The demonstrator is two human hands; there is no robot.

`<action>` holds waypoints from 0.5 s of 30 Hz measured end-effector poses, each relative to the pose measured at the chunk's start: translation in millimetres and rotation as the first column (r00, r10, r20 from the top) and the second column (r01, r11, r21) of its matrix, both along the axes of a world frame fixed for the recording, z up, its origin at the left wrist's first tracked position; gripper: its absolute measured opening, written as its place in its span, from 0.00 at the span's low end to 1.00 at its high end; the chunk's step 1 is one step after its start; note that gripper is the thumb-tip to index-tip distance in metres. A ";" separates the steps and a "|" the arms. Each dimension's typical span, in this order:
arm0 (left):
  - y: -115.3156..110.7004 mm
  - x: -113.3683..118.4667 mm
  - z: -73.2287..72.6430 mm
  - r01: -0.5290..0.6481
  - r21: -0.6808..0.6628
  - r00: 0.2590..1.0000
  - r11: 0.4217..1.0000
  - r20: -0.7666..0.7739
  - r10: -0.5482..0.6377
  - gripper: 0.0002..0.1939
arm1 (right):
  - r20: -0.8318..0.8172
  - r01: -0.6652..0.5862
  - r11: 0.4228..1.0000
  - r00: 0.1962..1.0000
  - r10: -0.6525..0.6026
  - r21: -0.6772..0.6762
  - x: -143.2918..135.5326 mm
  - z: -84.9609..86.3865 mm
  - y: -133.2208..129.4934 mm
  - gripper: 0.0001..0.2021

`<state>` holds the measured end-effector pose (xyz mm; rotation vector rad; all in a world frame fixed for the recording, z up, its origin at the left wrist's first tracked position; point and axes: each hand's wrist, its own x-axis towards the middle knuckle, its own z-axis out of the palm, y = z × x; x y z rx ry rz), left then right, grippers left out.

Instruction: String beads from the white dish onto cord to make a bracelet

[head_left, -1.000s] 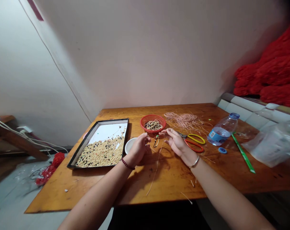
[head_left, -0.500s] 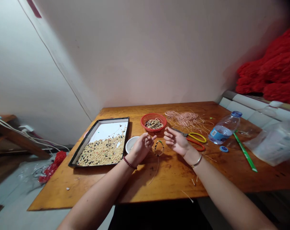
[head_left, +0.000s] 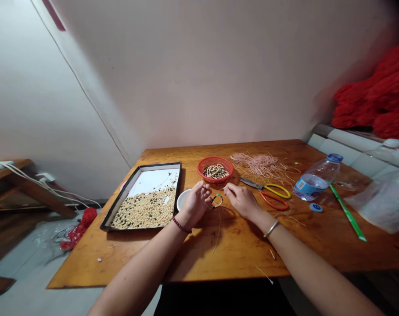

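A small beaded bracelet [head_left: 213, 203] with dark, pale and green beads hangs between my hands. A thin pale cord [head_left: 218, 228] trails from it down over the table. My left hand [head_left: 196, 202] has its fingers curled and pinched on cord just left of the bracelet. On the other side, my right hand [head_left: 242, 201] faces knuckles up, thumb and finger pressed together on a thin cord end. Behind both hands stands a red basket [head_left: 199, 169] holding several strung bead pieces. Part of a white bowl [head_left: 182, 199] shows behind my left hand.
A black-edged tray [head_left: 103, 221] of loose beads lies left. Scissors [head_left: 274, 204], a pink cord heap [head_left: 260, 166], a water bottle [head_left: 313, 182], its blue cap [head_left: 316, 207], a green strip [head_left: 349, 214] and a plastic bag [head_left: 380, 204] lie right. Cord scraps [head_left: 265, 275] lie near the front edge.
My right hand has turned from an upturned palm to knuckles up and moved closer to the bracelet, its fingertips pinching cord. The bracelet hangs smaller and nearer my left hand. The view shifted slightly.
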<state>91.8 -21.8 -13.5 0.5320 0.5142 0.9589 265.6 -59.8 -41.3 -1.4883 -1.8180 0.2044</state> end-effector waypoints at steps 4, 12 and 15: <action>-3.4 -1.0 1.4 0.088 0.089 0.996 0.992 -0.028 -0.086 0.14 | 0.046 -0.020 0.999 0.999 0.018 0.045 -2.0 -1.8 0.3 0.19; -11.1 -2.1 9.4 0.127 0.219 0.991 0.968 -0.079 -0.112 0.17 | -0.274 0.057 0.990 0.962 -0.019 0.132 -11.2 -6.8 -0.4 0.27; -10.9 -2.5 7.4 0.177 0.252 0.979 0.951 -0.144 -0.144 0.17 | -0.122 0.101 0.968 0.990 -0.074 0.231 -7.3 -5.4 -2.2 0.26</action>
